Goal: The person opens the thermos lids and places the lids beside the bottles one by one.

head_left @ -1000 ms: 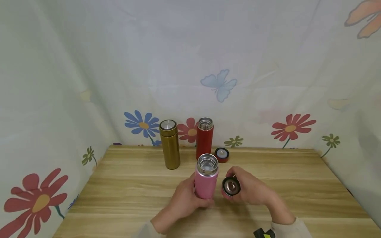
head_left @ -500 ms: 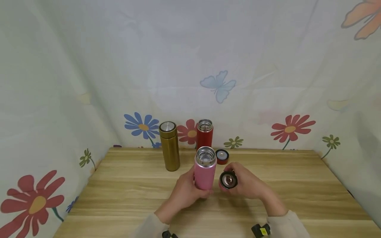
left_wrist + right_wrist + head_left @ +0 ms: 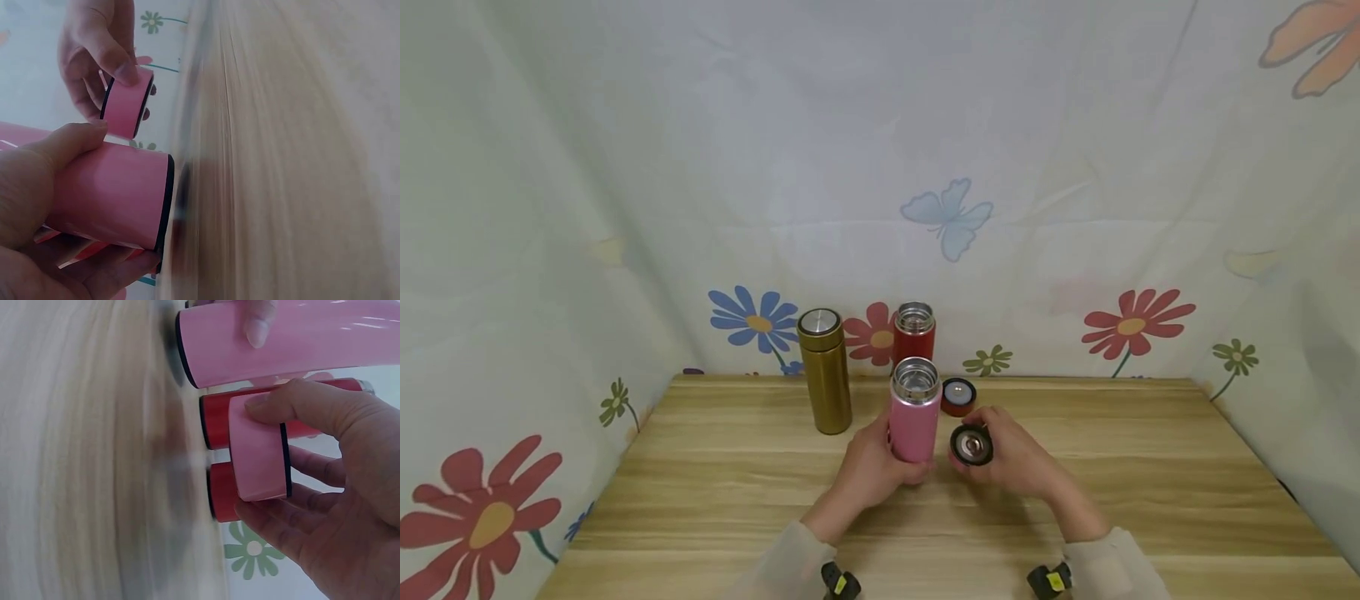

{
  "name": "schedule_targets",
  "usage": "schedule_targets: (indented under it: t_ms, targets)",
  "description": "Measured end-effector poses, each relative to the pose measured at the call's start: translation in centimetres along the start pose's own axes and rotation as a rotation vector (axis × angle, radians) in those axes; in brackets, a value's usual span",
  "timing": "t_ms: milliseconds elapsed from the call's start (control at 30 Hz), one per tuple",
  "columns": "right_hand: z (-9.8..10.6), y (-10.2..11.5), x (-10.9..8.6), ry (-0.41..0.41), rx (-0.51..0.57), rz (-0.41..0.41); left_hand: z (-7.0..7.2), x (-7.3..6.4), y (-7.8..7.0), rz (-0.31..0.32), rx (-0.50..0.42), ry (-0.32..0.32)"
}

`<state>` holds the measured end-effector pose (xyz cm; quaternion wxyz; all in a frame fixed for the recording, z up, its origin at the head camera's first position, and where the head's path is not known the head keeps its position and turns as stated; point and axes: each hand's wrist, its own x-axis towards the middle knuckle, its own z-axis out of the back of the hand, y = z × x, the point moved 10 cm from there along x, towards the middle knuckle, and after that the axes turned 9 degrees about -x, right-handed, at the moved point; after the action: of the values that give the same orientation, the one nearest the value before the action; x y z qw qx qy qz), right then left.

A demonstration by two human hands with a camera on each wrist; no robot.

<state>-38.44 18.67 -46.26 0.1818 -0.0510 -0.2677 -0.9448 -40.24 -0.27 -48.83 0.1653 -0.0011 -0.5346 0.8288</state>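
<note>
Backdrop: flower-print cloth, from well left of the left hand to past the right hand.
Gold bottle: upright, capped, on tabletop, beyond the left hand and to its left.
Left grip: fingers and thumb curled round the pink bottle.
Pink bottle: in the left hand, roughly upright, steel mouth uncovered and facing up. Base close to tabletop; can't tell if touching.
Red bottle: upright, uncapped, beyond the left hand, partly hidden behind the pink bottle.
Red lid: on tabletop, underside up, just beyond the right hand, beside the red bottle.
Pink lid: in the right hand, underside up, near the pink bottle but apart from it.
Right grip: thumb one side, fingers the other, pinching the pink lid.
Right sleeve: pale, behind the right hand, black-and-yellow unit at the wrist.
</note>
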Motion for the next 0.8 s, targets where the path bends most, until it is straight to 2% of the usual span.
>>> schedule_targets:
  t_ms: [300, 533, 800]
  targets:
    - [-0.8, -1.3, 0.9, -0.048, -0.012, -0.063, 0.0, 1.1, 0.0, -0.015, -0.005, -0.027]
    - [-1.2, -2.0, 1.4, -0.092, 0.004, -0.127, -0.3, 2.2, 0.9, -0.025, 0.01, -0.039]
    - [-1.8, -2.2, 1.8, -0.109, -0.014, -0.167, -0.3, 3.2, 1.5, -0.004, 0.02, -0.048]
